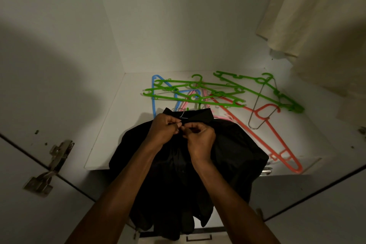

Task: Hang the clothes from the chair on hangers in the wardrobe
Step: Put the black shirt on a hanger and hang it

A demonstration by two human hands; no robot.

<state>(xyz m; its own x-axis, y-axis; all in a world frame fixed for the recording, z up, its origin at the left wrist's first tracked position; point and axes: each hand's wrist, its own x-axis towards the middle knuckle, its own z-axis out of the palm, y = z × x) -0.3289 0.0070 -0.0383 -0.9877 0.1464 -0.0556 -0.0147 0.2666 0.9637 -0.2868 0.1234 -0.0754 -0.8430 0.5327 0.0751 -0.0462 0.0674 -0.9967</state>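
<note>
Pinching the collar at frame centre, the left hand [166, 127] and right hand [199, 134] grip the black shirt [233, 148], draped over the shelf [111, 134] edge. Fabric looks soft and light; hold it at the collar beside the wire hook [181, 112].

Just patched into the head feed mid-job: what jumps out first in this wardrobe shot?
Front and centre, the left hand and right hand pinch at the collar of a black garment, which droops over the front edge of the white shelf; a wire hook pokes out at its collar. Behind lies a tangle of green hangers, with a coral hanger to the right.
</note>
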